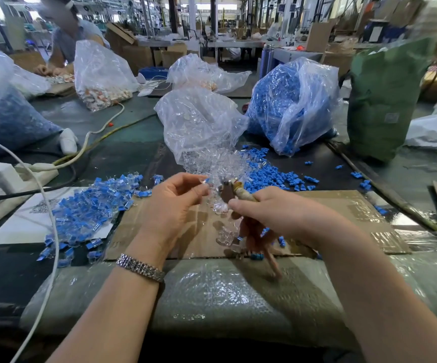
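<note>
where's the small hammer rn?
Head view, centre: the small hammer is gripped in the right hand over the cardboard sheet, its metal head just right of the left hand, which pinches a small plastic part.

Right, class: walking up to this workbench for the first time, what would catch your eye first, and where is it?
Bright blue plastic parts dominate: a bulging clear bag of them stands at the back right, and a heap of blue-and-clear pieces lies front left. In the middle, over the cardboard sheet, the left hand pinches one small piece while the right hand holds a wooden-handled tool.
</note>
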### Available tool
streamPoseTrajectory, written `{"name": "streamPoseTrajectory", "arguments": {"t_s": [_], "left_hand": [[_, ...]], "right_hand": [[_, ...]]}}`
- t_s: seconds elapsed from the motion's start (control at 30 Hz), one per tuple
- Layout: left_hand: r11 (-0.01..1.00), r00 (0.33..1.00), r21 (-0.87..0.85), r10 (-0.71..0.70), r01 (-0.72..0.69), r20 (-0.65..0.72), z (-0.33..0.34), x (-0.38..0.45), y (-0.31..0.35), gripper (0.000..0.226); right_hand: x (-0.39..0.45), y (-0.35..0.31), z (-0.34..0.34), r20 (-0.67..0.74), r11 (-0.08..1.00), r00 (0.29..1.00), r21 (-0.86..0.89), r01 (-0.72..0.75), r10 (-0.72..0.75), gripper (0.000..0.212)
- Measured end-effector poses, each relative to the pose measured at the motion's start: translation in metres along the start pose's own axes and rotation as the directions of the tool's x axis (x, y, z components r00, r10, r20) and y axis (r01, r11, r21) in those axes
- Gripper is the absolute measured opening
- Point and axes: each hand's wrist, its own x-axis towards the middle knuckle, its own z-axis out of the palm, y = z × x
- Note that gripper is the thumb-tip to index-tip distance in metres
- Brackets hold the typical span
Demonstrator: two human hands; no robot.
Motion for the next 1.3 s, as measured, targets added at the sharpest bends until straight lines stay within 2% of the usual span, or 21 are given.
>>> {"name": "streamPoseTrajectory", "arguments": {"t_s": [0.03,0.1,0.17,0.2,0.27,0.33,0.43,0.53,0.73,0.8,0.93,1.0,1.1,1.17,1.27,1.3], "left_hand": [[0.982,0.992,0.186,0.06,-0.038,-0.115,-0.004,0.002,-0.001,0.015],[0.835,0.923,0.55,0.222,-0.012,-0.316,-0.012,0.005,-0.004,0.016],[0.687,0.864,0.727,0.357,0.015,-0.356,-0.014,0.007,-0.006,0.026],[0.657,0.869,0.753,0.385,-0.022,-0.311,-0.013,0.007,-0.006,0.029],[0.655,0.926,0.739,0.359,-0.16,-0.118,-0.005,0.005,-0.008,0.023],[0.641,0.958,0.725,0.268,-0.253,0.098,0.004,0.002,-0.011,0.014],[0.584,0.952,0.751,0.192,-0.307,0.239,0.01,0.003,-0.016,0.017],[0.513,0.946,0.796,0.204,-0.321,0.25,0.012,0.006,-0.019,0.021],[0.555,0.94,0.76,0.228,-0.338,0.252,0.008,0.004,-0.02,0.011],[0.549,0.939,0.763,0.24,-0.34,0.247,0.008,0.004,-0.02,0.009],[0.563,0.944,0.76,0.238,-0.325,0.227,0.009,0.002,-0.02,0.011],[0.545,0.941,0.769,0.242,-0.334,0.236,0.009,0.0,-0.02,0.015],[0.52,0.933,0.778,0.254,-0.353,0.253,0.01,-0.001,-0.019,0.016],[0.514,0.931,0.778,0.252,-0.361,0.265,0.009,-0.001,-0.02,0.015],[0.524,0.932,0.772,0.246,-0.358,0.266,0.007,-0.001,-0.02,0.014],[0.53,0.935,0.771,0.243,-0.352,0.26,0.006,-0.001,-0.019,0.014]], "right_hand": [[-0.001,0.001,-0.007,-0.055,0.999,0.998,-0.044,-0.001,-0.002,0.042],[-0.001,0.007,-0.025,-0.231,0.972,0.973,-0.235,-0.032,-0.024,0.039],[0.003,0.019,-0.042,-0.388,0.886,0.92,-0.442,-0.136,-0.053,0.04],[0.005,0.025,-0.048,-0.442,0.84,0.896,-0.503,-0.204,-0.047,0.04],[0.009,0.04,-0.055,-0.497,0.776,0.868,-0.55,-0.309,-0.006,0.041],[0.014,0.053,-0.055,-0.514,0.714,0.857,-0.59,-0.377,0.028,0.045],[0.02,0.065,-0.052,-0.535,0.67,0.844,-0.617,-0.414,0.03,0.046],[0.024,0.068,-0.047,-0.567,0.628,0.823,-0.633,-0.452,0.02,0.058],[0.027,0.066,-0.047,-0.56,0.617,0.828,-0.644,-0.452,0.023,0.067],[0.026,0.063,-0.047,-0.556,0.661,0.831,-0.634,-0.402,-0.027,0.06],[0.026,0.053,-0.041,-0.508,0.699,0.824,-0.684,-0.21,-0.249,0.026],[0.03,0.048,-0.033,-0.482,0.651,0.837,-0.727,-0.218,-0.259,0.027],[0.041,0.047,-0.021,-0.485,0.548,0.847,-0.779,-0.306,-0.217,0.039],[0.044,0.047,-0.016,-0.493,0.55,0.845,-0.773,-0.317,-0.207,0.03],[0.044,0.048,-0.016,-0.498,0.572,0.835,-0.765,-0.298,-0.232,0.007],[0.043,0.049,-0.016,-0.498,0.581,0.836,-0.76,-0.291,-0.233,0.007]]}}
